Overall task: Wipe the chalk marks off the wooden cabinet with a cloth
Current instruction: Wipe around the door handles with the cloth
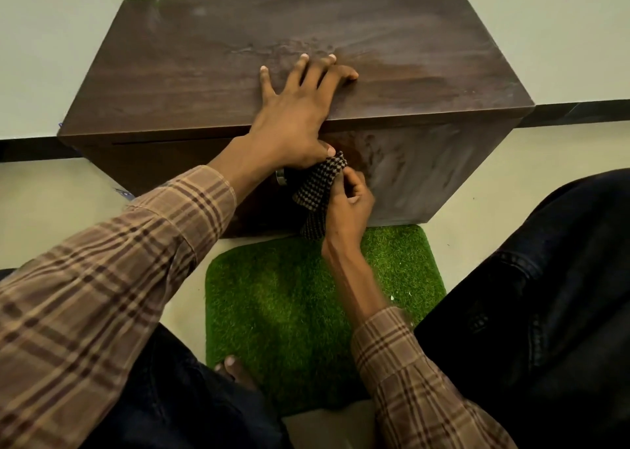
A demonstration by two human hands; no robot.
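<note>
A low dark wooden cabinet stands against the wall in front of me. Pale smeared chalk marks cover the right part of its front face, and faint smudges lie on its top. My left hand rests flat on the top near the front edge, fingers spread, thumb hanging over the edge. My right hand grips a dark checked cloth and holds it against the front face, just below my left thumb.
A round metal knob sticks out of the cabinet front beside the cloth. A green artificial-grass mat lies on the pale floor below. My knees in dark trousers flank the mat, and a bare foot touches its near edge.
</note>
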